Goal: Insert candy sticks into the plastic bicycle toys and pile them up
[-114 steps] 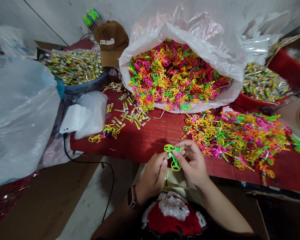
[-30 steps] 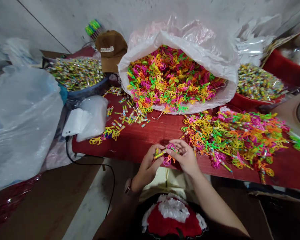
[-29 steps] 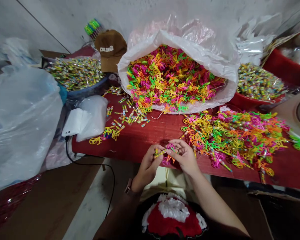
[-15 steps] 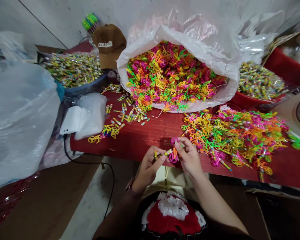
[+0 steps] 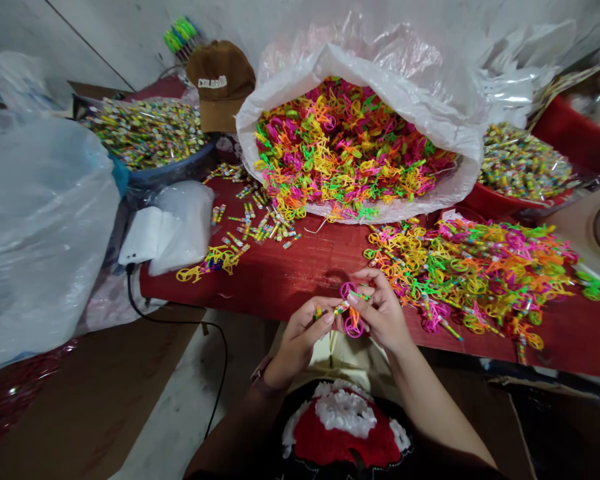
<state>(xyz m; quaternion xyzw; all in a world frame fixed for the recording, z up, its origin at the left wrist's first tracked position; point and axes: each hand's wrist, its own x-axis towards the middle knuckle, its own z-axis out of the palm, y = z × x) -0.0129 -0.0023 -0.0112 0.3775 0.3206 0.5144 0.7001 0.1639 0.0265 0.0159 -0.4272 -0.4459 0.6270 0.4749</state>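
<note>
My right hand (image 5: 384, 319) pinches a small pink plastic bicycle toy (image 5: 351, 309) just over the near edge of the red table (image 5: 300, 273). My left hand (image 5: 305, 333) pinches a thin wrapped candy stick (image 5: 330, 310) whose tip meets the toy. Right of my hands lies a pile of assembled bicycle toys (image 5: 475, 273) in several bright colours. Beyond it a big white plastic bag (image 5: 415, 87) lies open, full of loose toy bicycles (image 5: 345, 147).
Loose candy sticks (image 5: 260, 227) and a few yellow toys (image 5: 210, 263) lie on the table's left part. A blue basin of candy (image 5: 150, 133), a brown cap (image 5: 223, 80), a white charger with black cable (image 5: 143, 237), a red candy basin (image 5: 525, 167), a large plastic bag (image 5: 35, 227) at left.
A green toy was in my hands 3.8 s ago; now it is a pink one with a candy stick. Over the last second both hands stayed close together, shifting slightly.
</note>
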